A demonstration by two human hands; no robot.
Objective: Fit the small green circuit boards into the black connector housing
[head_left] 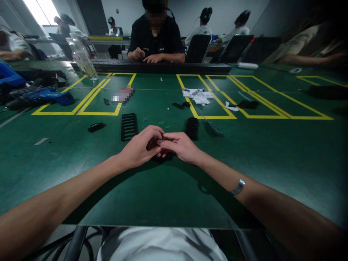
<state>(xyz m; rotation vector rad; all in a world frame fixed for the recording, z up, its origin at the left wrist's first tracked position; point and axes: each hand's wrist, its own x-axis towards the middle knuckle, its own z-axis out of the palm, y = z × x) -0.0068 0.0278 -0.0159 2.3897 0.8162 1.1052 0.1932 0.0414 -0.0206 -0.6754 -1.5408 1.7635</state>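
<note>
My left hand (143, 146) and my right hand (181, 145) meet above the green table, fingertips together. Both are closed around something small, mostly hidden by the fingers; a dark bit with a hint of green shows between them. Just beyond my left hand lies a black slotted rack (129, 127). A stack of black parts (191, 128) sits behind my right hand. Between these two, several tiny green pieces (161, 122) are scattered on the table.
A black part (96, 127) lies at left, near blue power tools (58, 97). Clear bottles (87, 63) stand at the back left. Crumpled white paper (199, 95) and a small plastic bag (213, 127) are on the right. Across the table sits a person (156, 36).
</note>
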